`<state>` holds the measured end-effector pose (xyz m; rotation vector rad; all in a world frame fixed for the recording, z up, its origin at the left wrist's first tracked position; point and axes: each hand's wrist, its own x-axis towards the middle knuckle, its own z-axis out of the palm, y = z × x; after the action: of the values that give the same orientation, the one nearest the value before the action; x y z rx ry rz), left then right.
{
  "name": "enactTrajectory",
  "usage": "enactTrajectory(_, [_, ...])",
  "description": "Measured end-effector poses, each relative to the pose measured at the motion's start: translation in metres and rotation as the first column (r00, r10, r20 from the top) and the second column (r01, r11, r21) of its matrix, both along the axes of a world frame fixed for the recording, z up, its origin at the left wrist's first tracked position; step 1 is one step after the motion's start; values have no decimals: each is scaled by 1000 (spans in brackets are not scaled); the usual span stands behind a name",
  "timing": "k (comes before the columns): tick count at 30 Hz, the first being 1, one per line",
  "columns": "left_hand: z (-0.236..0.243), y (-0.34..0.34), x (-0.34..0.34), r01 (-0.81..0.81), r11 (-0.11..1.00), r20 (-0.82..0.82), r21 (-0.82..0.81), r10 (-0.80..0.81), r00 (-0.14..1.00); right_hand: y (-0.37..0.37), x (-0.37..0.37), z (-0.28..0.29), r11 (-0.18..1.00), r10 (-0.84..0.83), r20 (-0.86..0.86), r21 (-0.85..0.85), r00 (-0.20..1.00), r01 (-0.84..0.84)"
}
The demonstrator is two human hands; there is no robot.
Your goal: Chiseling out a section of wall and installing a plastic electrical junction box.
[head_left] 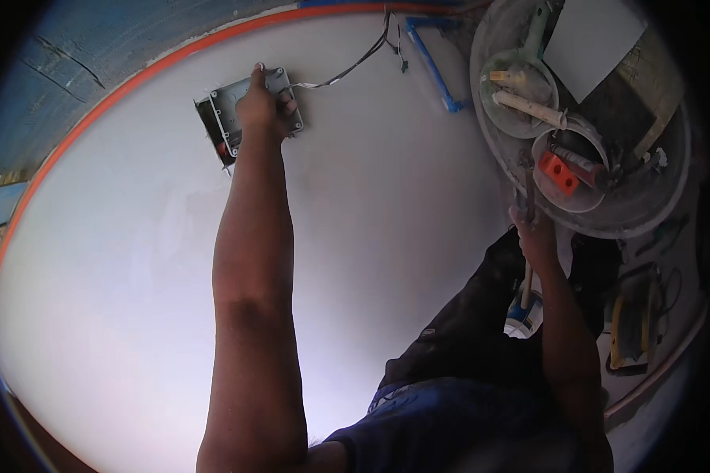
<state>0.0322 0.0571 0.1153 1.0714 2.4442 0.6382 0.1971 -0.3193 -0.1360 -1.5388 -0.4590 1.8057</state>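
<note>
A grey square electrical box [227, 101] sits tilted at a dark cutout [211, 126] in the white panel, partly outside it. My left hand [260, 110] grips the box, its thumb and fingers over the box's face and right side. Thin wires [343, 77] run from the box up to the panel's top edge. On the right, my right hand [536, 235] is closed around a hammer [527, 290], its pale wooden handle pointing down below the fist and its dark head up beside the round table's edge. My fingers partly hide the handle.
A dusty round table [623, 225] at the upper right carries a clear bucket [580, 201] with an orange tool, a bowl [521, 126] and a white sheet [596, 43]. A blue pipe frame [434, 67] leans nearby. A yellow-and-black reel [633, 325] lies lower right.
</note>
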Motion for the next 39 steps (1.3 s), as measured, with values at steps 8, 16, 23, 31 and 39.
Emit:
enactTrajectory(8, [13, 10, -12, -65, 998, -24, 21, 65, 998, 6, -4, -1, 976, 78, -170, -187, 982, -109])
enactTrajectory(16, [11, 15, -30, -46, 998, -5, 35, 46, 999, 13, 1, 2, 965, 115, -188, -211, 975, -155])
enactTrajectory(23, [5, 13, -28, -58, 993, -144, 106, 73, 987, 10, -2, -2, 956, 105, -175, -254, 979, -148])
enactTrajectory(31, [3, 12, -20, -106, 986, -140, 126, 124, 982, 10, 3, -5, 973, 38, -143, -222, 989, -69])
enactTrajectory(39, [3, 10, -23, -87, 980, -173, 180, 118, 978, 14, 26, 3, 977, 16, -230, -204, 973, -65])
